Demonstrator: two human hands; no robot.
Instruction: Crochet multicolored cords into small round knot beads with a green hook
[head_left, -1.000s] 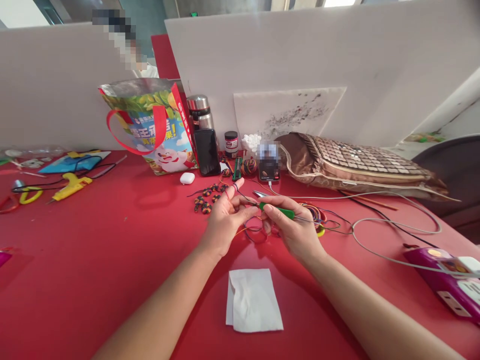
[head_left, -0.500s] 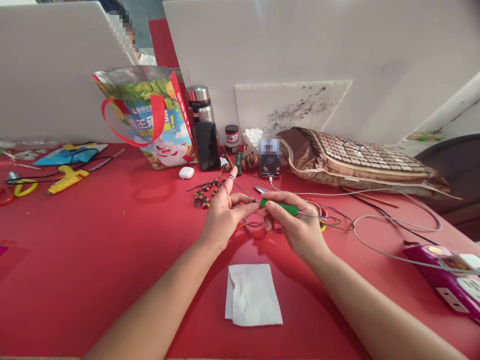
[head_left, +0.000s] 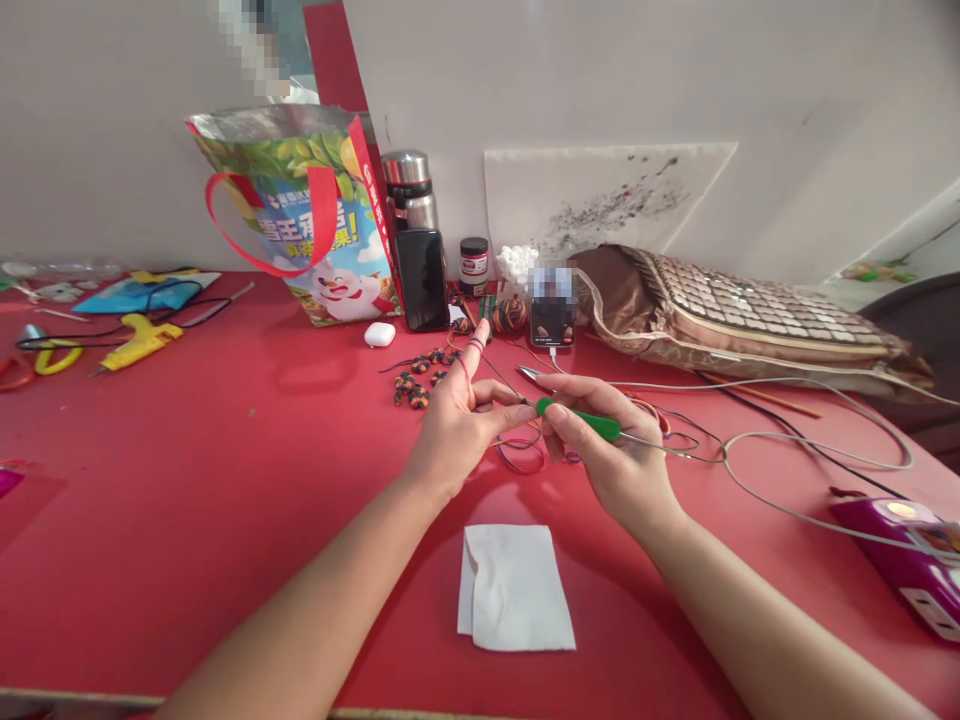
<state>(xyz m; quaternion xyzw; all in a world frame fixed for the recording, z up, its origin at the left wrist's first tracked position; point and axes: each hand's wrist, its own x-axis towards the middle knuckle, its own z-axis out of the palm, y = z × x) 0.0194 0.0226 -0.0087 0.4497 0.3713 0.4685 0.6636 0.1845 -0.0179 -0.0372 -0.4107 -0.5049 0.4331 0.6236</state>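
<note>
My right hand (head_left: 611, 455) is closed round a green-handled hook tool (head_left: 585, 420), whose tip points left at my left hand. My left hand (head_left: 457, 420) pinches thin coloured cord (head_left: 517, 455) between thumb and fingers. Its forefinger sticks up with cord wound round it. Loops of the cord hang below both hands onto the red table (head_left: 225, 480). Several small multicoloured knotted balls (head_left: 416, 385) lie just beyond my left hand. A white folded tissue (head_left: 514, 590) lies in front of my wrists.
At the back stand a printed gift bag (head_left: 315, 235), a steel flask (head_left: 409, 190), two phones (head_left: 421, 280), a small jar (head_left: 474, 262) and a beaded brown bag (head_left: 735, 315). A yellow glue gun (head_left: 142, 342) lies at left. A grey cable (head_left: 787, 470) runs to a purple power strip (head_left: 911, 560).
The camera has tilted and shifted slightly, so everything sits a little higher and to the right. My hands keep the same hold on cord and tool, with the left forefinger raised further.
</note>
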